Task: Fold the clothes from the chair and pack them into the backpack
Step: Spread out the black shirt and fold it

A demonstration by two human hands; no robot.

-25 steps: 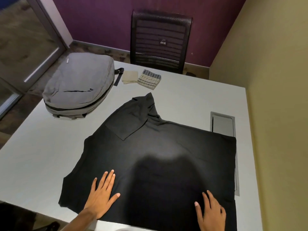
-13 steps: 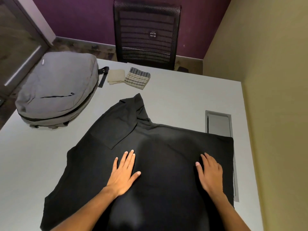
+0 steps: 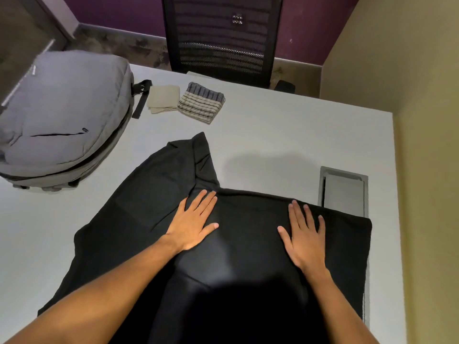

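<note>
A: Item one, the garment?
B: Black shirt (image 3: 248, 244), spread flat across the near half of the white tabletop (image 3: 285, 135). Collar end pointed away from the person; one side was folded in along a diagonal edge at the left. Right edge lay just beside a grey cable hatch (image 3: 344, 189) set into the tabletop, partly covering its near end.

A: Hands?
B: Left hand (image 3: 192, 223), palm down on the shirt just below the collar, fingers straight and slightly spread, thumb out to the right. Right hand (image 3: 304, 238), palm down near the shirt's far edge, fingers straight and fanned. Both pressed flat on the cloth; neither pinched or gripped anything. Bare forearms ran back toward the camera.

A: Item two, the bag?
B: Grey backpack (image 3: 64, 115), lying flat at the far-left corner of the tabletop, overhanging the edge. A black strap hung at its right side. Zip state, cannot tell.

A: Other cloth?
B: Beige folded cloth (image 3: 164, 98), just beside the strap. Striped folded cloth (image 3: 201, 102), touching the beige one on its right. Both well apart from the shirt.

A: Seating?
B: Black mesh chair (image 3: 221, 38), behind the far edge of the tabletop, against a purple wall.
</note>
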